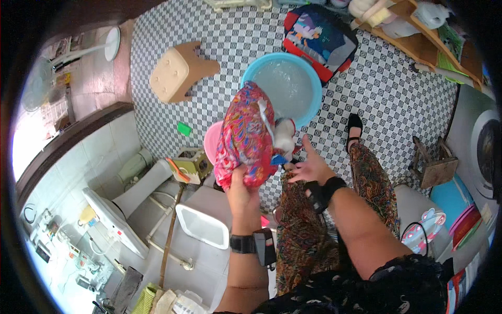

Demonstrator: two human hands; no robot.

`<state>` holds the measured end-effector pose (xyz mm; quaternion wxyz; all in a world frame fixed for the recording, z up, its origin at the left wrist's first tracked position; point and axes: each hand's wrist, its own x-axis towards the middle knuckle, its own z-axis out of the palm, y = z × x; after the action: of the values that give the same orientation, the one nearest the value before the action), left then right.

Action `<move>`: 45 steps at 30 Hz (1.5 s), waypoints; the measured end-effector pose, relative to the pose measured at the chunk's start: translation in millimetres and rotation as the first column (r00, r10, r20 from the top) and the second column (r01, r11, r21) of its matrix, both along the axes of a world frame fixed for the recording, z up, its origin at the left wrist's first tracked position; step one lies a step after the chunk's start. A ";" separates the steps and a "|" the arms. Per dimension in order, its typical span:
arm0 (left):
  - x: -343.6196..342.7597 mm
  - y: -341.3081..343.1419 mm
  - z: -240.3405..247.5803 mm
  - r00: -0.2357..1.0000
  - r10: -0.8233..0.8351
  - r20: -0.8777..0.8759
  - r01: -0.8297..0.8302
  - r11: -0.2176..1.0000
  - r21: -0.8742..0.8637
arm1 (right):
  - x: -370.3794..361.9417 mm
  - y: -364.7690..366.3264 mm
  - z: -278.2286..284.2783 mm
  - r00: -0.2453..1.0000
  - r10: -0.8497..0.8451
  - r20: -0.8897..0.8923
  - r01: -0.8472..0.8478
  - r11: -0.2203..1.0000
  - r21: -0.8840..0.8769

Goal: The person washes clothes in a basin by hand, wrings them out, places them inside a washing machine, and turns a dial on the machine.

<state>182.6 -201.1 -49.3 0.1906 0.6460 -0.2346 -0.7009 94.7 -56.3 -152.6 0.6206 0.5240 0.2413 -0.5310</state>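
The person's left hand (241, 197) grips a pink patterned cloth bundle (243, 131) at the frame's centre, while the right hand (316, 166) beside it is spread wide, visibly grasping nothing.

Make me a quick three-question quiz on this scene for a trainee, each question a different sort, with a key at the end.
1. Multiple choice: what does the left hand hold?
A: a stool
B: a patterned cloth
C: a shoe

2. True or false: the right hand is clenched in a fist.

3. Fill the gap: the wide round basin on the chequered floor is ____ in colour.

Key:
1. B; the left grip is closed on the lower end of the bunched cloth.
2. False; the right hand is open and spread.
3. Light blue.
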 end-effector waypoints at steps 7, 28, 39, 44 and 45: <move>22.7 -9.3 -32.1 0.992 0.080 0.099 -0.073 0.995 -0.070 | 59.7 -81.9 -53.0 0.886 -0.417 -0.202 0.328 0.872 -0.363; 208.4 -131.4 -186.2 0.830 0.557 0.025 -0.542 0.796 0.268 | 223.6 -227.5 -179.8 0.988 0.112 -0.105 -0.106 0.993 0.057; 265.2 -176.4 -258.9 0.819 0.547 0.175 -0.545 0.645 0.535 | 259.4 -221.3 -264.6 0.862 0.425 -0.276 -0.345 0.891 0.295; 261.2 -177.0 -245.1 0.822 0.470 0.323 -0.570 0.700 0.430 | 269.7 -220.1 -251.4 0.839 0.474 -0.268 -0.401 0.871 0.284; 248.9 -173.5 -246.7 0.830 0.471 0.300 -0.558 0.698 0.448 | 259.2 -201.8 -270.4 0.830 0.476 -0.291 -0.394 0.870 0.297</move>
<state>431.5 -374.7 -296.0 0.1785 0.7672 0.1386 -0.6003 353.9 -258.2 -423.0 0.6083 0.4170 0.5211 -0.4296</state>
